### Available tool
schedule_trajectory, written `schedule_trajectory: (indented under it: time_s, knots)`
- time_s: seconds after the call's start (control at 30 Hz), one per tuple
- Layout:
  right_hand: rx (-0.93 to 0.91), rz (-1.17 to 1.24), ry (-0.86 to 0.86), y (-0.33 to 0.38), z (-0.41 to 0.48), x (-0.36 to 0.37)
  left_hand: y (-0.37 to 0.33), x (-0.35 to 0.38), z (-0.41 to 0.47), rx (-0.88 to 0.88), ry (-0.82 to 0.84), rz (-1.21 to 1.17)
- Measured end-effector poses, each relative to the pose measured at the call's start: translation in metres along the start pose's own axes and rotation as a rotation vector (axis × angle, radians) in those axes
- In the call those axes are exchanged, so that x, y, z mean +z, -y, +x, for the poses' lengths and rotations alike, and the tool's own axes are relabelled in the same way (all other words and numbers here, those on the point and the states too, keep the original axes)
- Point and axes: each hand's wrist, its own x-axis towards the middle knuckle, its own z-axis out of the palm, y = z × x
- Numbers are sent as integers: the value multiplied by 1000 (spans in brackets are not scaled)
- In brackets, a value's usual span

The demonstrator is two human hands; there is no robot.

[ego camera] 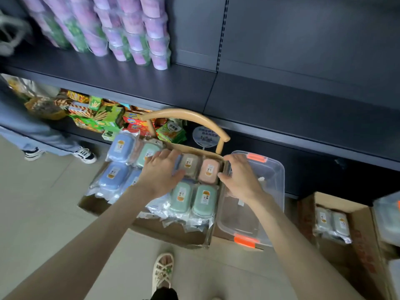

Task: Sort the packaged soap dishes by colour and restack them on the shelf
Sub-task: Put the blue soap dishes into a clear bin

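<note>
Cardboard box [168, 233], open, centre of the frame, on the tiled floor [43, 202]. We find packaged soap dishes lying flat in it, each in clear wrap with a small label.
- Blue soap dishes [118, 146] fill the left side, one above another.
- One green soap dish [147, 153] lies just right of the upper blue one.
- One beige soap dish [189, 164] and one pink soap dish [208, 171] sit side by side at the upper right corner.
- A pair of green soap dishes [181, 197] lies side by side just below those two.

Left hand [161, 172]: spread flat over the packets in the middle of the box, fingers straight, thumb tip by the beige one. It grips nothing.

Right hand [240, 176]: at the box's right wall, thumb inside beside the pink one, fingers bent over the upper right corner. We cannot tell whether it pinches the wall or only rests there.

Surroundings:
- Clear plastic tub [272, 176] with orange latches, just beside the box on the right.
- Curved wooden chair back [188, 115], just above the box.
- Dark shelf [281, 105] across the upper frame, with pink and purple cups [134, 40] stacked at upper left.
- Snack boxes [104, 118] on the lower shelf, left of centre.
- Second carton [363, 234], lower right, holding two pale green dishes [331, 221].
- Another person's trainers [84, 154], towards the left edge.
- Our sandalled foot [162, 271], bottom centre.
</note>
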Motion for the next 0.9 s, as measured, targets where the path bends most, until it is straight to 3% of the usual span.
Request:
schedule_trajectory:
  time_s: [0.2,0.5,0.8,0.9]
  knots:
    - [58,-5,29,44,44,46,78,2,24,-19,101,-49]
    - [302,106,103,80,112,147,199,46,75,-123,298,-189]
    - [590,385,182,79,120,236,252,118,76,-349,512,-407]
    - [718,502,161,72,119,256,260,138,78,-454,488,-460]
